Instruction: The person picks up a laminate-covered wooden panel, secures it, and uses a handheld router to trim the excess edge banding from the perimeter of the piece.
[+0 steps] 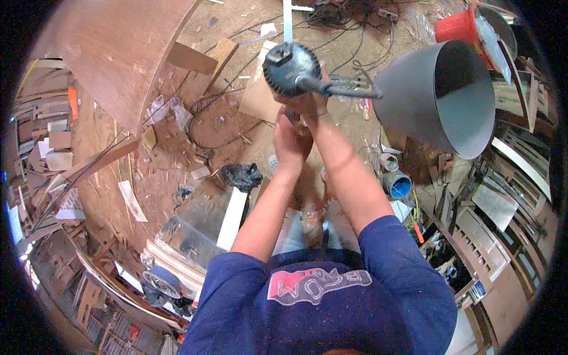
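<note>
Power tool (291, 68) sits gripped in the fingers of the left hand (290, 145) and right hand (311, 105), both arms (342, 163) stretched forward.

Pale capital lettering (319, 286) on a red-and-dark print (278, 287) stands across the navy shirt (331, 322) at the frame's lower centre.

Around me, wood scraps (222, 57) littered the brown floor (102, 200); timber offcuts (60, 140) crowded both sides, bright light (26, 251) leftward.
</note>
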A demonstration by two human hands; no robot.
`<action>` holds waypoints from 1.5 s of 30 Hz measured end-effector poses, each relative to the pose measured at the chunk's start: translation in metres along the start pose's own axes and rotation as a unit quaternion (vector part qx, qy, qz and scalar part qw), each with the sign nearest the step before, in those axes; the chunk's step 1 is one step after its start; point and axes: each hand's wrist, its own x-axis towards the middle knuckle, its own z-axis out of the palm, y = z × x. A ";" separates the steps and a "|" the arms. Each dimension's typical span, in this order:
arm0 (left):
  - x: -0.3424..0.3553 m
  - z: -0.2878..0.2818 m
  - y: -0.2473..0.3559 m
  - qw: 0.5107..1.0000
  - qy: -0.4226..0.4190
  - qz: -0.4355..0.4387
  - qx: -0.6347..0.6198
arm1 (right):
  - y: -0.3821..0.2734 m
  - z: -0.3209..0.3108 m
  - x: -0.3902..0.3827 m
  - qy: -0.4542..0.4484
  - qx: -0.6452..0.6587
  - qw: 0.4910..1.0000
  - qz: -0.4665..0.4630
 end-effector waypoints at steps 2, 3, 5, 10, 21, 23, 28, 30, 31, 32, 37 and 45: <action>0.000 0.005 -0.004 0.999 0.014 0.031 0.026 | -0.007 -0.004 0.005 0.007 0.013 1.000 0.009; -0.001 0.007 -0.008 0.999 0.004 0.002 0.047 | -0.010 -0.006 0.009 0.006 0.022 1.000 0.016; -0.001 0.009 -0.016 0.995 -0.007 -0.017 0.098 | -0.020 -0.013 0.014 0.003 0.048 0.998 0.046; 0.000 0.009 -0.021 0.980 0.037 0.027 0.192 | -0.023 -0.004 0.039 0.000 0.064 0.997 0.047; 0.009 0.000 0.005 0.985 0.016 -0.085 0.147 | 0.044 0.049 0.071 -0.025 0.006 1.000 -0.004; 0.010 0.000 0.003 0.979 -0.017 -0.143 0.146 | 0.054 0.060 0.071 -0.040 -0.007 0.999 -0.005; 0.012 -0.007 -0.004 0.988 -0.012 -0.092 0.124 | 0.075 0.079 0.079 -0.058 -0.063 0.996 -0.021; 0.012 -0.009 -0.004 0.987 -0.006 -0.090 0.132 | 0.079 0.083 0.089 -0.100 -0.020 0.993 0.053; 0.014 -0.011 -0.005 0.985 -0.027 -0.104 0.137 | 0.081 0.086 0.098 -0.120 0.040 0.986 0.110; 0.016 -0.013 -0.005 0.986 -0.001 -0.087 0.140 | 0.081 0.086 0.106 -0.142 0.096 0.970 0.170; 0.018 -0.018 -0.004 0.979 -0.068 -0.116 0.151 | 0.064 0.093 0.141 -0.153 0.228 0.920 0.279; 0.016 -0.014 -0.008 0.989 -0.035 -0.078 0.118 | 0.059 0.099 0.196 -0.004 -0.068 0.997 -0.047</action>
